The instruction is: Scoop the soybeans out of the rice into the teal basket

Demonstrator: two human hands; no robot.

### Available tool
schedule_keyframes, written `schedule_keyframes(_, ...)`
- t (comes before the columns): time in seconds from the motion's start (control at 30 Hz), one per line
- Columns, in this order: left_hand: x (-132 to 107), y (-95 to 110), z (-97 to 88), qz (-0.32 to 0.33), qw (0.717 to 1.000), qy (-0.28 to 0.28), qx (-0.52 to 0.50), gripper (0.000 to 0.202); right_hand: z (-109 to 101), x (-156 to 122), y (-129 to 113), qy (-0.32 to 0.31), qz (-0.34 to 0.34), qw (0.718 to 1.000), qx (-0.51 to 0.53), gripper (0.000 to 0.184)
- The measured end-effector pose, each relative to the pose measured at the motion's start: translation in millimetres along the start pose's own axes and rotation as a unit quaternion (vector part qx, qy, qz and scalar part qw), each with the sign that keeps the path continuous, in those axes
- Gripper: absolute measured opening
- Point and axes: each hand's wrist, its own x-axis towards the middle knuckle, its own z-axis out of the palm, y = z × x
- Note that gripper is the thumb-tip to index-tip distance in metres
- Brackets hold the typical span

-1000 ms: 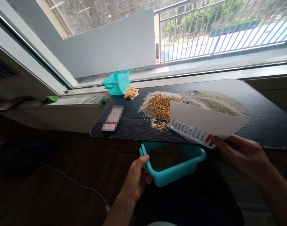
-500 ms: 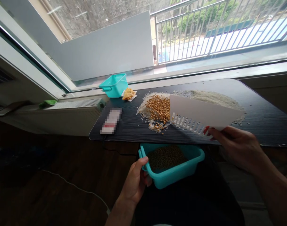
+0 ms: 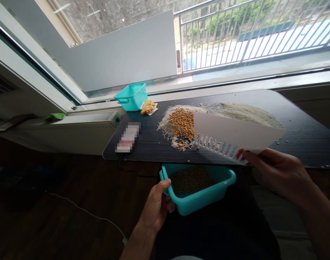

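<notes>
Behind the counter a wide window looks out on a railing and a street. On the dark counter lie a heap of soybeans and, to its right, a broad spread of rice. Some rice is also mixed in around the soybeans.

The right hand pinches the lower right corner of a white scoop between thumb and fingers. The scoop is tilted, with its slotted edge down on the counter, just at the right side of the soybeans.

Compared with half a second ago, this edge sits a little nearer to the front of the counter. A few soybeans now lie loose along the slots. One single bean rests alone close to the front edge, where none was before. By my judgement only some beans have been pulled out, and the heap itself looks almost the same.

The left hand is closed around the left handle of a teal tub, with the thumb on top. It holds the tub just below the front edge of the counter, in the same place as before. Inside it lies a layer of dark beans.

At the back left corner stand a second tub and a yellow wrapper, both well apart from the hands.
</notes>
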Motion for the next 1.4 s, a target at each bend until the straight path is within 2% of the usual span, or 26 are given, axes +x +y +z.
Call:
schedule_keyframes(0.17,-0.5,0.5,1.1,-0.003,1.000,0.005,0.005,0.039,2.7,-2.0,-3.4,0.012,-0.006,1.000,-0.001,0.030)
schedule_keyframes(0.3,-0.8,1.1,1.6,-0.003,1.000,0.008,0.006,0.040,3.4,-2.9,-5.1,-0.013,0.010,1.000,0.004,0.031)
schedule_keyframes(0.43,-0.4,1.0,0.8,-0.005,1.000,0.003,0.006,0.040,5.7,-1.5,-1.4,-0.021,-0.005,1.000,0.008,0.030)
schedule_keyframes(0.6,-0.4,0.4,-0.2,-0.003,1.000,0.000,0.005,0.038,11.2,2.1,2.9,-0.028,-0.020,0.999,-0.041,0.030)
schedule_keyframes(0.93,-0.3,0.8,-0.5,0.001,1.000,-0.007,0.001,0.037,13.1,7.3,1.1,-0.003,-0.029,0.999,-0.040,0.032)
schedule_keyframes(1.27,0.3,-0.3,-1.8,0.001,1.000,-0.009,-0.004,0.037,15.4,8.1,-3.2,-0.035,-0.051,0.998,-0.015,0.030)
schedule_keyframes(1.4,-0.3,0.9,-0.8,0.000,1.000,-0.008,-0.005,0.037,16.8,9.0,-0.4,-0.050,-0.050,0.997,-0.040,0.034)
